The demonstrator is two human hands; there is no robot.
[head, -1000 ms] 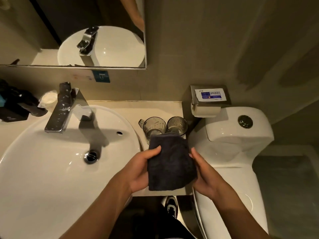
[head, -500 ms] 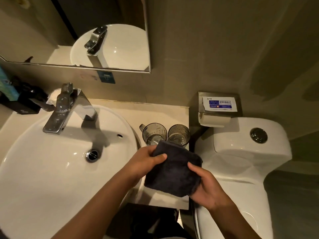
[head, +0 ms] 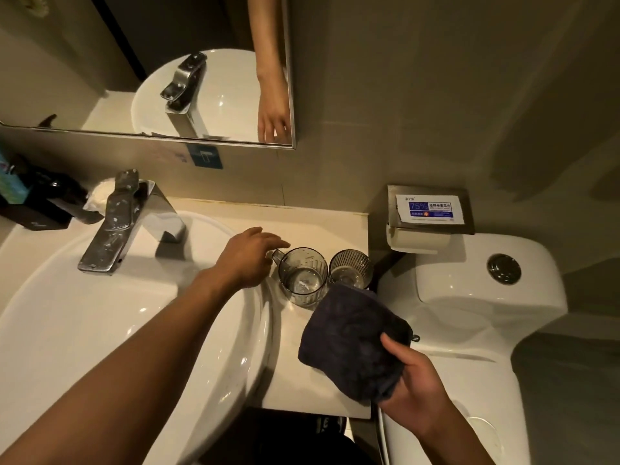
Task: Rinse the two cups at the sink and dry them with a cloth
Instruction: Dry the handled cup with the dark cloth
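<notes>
Two clear ribbed cups stand side by side on the pale counter right of the sink: a larger cup with a handle and a smaller cup beside it. My left hand reaches over the basin rim, fingers apart, fingertips at the larger cup's handle, holding nothing. Nearer me, my right hand grips a folded dark cloth, which hangs over the counter's right edge and covers the base of the smaller cup.
A white basin with a chrome tap fills the left. A toilet cistern and a paper holder with a wipes pack stand right. Dark toiletries sit at far left. A mirror hangs above.
My left hand let go of the cloth and moved up to the larger cup's handle. The cloth stays in my right hand alone, shifted right and toward me.
</notes>
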